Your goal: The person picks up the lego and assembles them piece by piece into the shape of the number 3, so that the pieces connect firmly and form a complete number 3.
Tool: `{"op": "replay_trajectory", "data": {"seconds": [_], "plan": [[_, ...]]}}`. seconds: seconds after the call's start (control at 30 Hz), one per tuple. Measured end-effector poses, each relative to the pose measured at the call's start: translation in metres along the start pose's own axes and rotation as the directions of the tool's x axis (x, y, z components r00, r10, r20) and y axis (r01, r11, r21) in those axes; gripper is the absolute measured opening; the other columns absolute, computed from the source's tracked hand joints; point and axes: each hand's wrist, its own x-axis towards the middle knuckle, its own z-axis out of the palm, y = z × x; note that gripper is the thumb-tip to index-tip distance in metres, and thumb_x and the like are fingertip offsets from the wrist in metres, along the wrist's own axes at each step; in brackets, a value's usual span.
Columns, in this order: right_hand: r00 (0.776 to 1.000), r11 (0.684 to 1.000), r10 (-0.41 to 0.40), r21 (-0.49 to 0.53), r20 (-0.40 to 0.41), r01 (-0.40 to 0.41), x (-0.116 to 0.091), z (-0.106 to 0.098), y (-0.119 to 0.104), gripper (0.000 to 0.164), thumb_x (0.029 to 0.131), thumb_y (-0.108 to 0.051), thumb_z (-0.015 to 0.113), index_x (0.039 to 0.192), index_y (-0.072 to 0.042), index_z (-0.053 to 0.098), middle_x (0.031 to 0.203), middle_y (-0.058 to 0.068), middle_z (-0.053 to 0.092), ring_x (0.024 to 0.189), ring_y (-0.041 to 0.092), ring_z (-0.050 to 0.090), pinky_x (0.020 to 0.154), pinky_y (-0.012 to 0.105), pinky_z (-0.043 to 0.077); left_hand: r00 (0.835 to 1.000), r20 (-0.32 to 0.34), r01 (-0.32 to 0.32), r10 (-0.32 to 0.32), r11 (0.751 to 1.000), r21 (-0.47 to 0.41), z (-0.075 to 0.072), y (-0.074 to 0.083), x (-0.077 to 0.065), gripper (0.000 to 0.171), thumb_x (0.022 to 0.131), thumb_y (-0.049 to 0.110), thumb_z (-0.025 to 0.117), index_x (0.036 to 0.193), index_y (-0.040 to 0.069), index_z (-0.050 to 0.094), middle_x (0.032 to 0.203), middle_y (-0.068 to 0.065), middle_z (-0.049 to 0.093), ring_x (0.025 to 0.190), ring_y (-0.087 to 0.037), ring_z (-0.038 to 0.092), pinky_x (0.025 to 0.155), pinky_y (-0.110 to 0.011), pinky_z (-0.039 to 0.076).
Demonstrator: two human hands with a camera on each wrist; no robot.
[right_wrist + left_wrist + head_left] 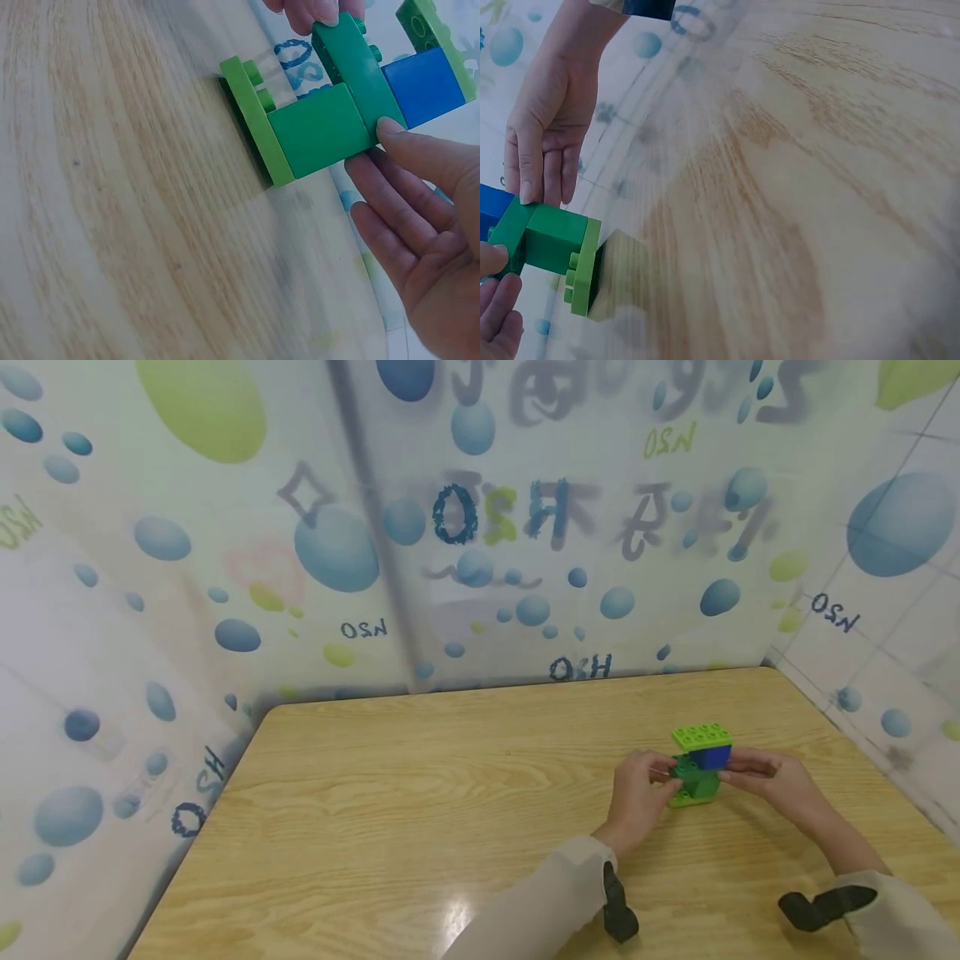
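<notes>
A stack of toy building blocks is held between both hands at the right side of the table. From the bottom up it has a light green plate (257,124), a green block (322,129), a dark green plate (351,69), a blue block (425,88) and another light green plate (702,737) on top. My left hand (634,793) pinches one end of the dark green plate. At its other end, my right hand (783,787) grips the same plate between thumb and fingers. Whether the bottom plate touches the table I cannot tell.
The wood-grain table (420,802) spreads out to the left of the hands. Behind it and at both sides hangs a white curtain (480,610) printed with blue and green drops. Dark straps (617,902) hang at the cuffs.
</notes>
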Motion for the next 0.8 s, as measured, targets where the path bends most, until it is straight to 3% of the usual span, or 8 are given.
{"op": "replay_trajectory", "data": {"seconds": [0.13,0.23,0.47,0.8], "plan": [[1.0,0.998,0.025,-0.066,0.006,-0.025,0.002,-0.002,-0.001,0.059,0.089,-0.033,0.059,0.126,0.011,0.046,0.118,0.026,0.055,0.083,-0.013,0.048,0.076,0.035,0.048,1.0,0.004,0.024,-0.024,1.0,-0.008,0.0,0.001,0.002,0.017,0.082,0.005,0.067,0.098,0.007,0.065,0.092,0.005,0.054,0.077,0.003,0.054,0.067,-0.012,0.044],[0.999,0.996,0.032,-0.078,0.003,-0.031,0.002,-0.003,-0.003,0.061,0.089,-0.036,0.058,0.127,0.01,0.046,0.12,0.027,0.053,0.083,-0.014,0.046,0.078,0.042,0.047,0.999,0.007,0.042,-0.042,0.999,0.007,-0.001,0.002,0.004,0.017,0.082,0.007,0.068,0.099,0.008,0.065,0.091,0.007,0.055,0.078,0.002,0.054,0.068,-0.013,0.044],[0.999,0.996,0.044,-0.075,-0.026,-0.046,0.005,-0.001,-0.004,0.063,0.088,-0.04,0.058,0.128,0.006,0.047,0.121,0.026,0.053,0.083,-0.015,0.045,0.081,0.047,0.045,0.999,0.007,0.047,-0.047,0.997,0.059,-0.003,0.002,0.011,0.018,0.083,0.009,0.067,0.101,0.01,0.067,0.089,0.007,0.058,0.078,0.001,0.055,0.067,-0.013,0.044],[0.996,0.998,0.048,-0.037,-0.077,-0.051,0.009,0.003,-0.002,0.059,0.086,-0.038,0.062,0.124,0.005,0.052,0.115,0.021,0.059,0.081,-0.01,0.051,0.075,0.038,0.047,0.998,-0.038,0.049,-0.048,0.998,0.04,-0.004,0.002,0.015,0.017,0.082,0.005,0.067,0.099,0.007,0.069,0.089,0.002,0.061,0.075,0.0,0.057,0.065,-0.011,0.044]]}}
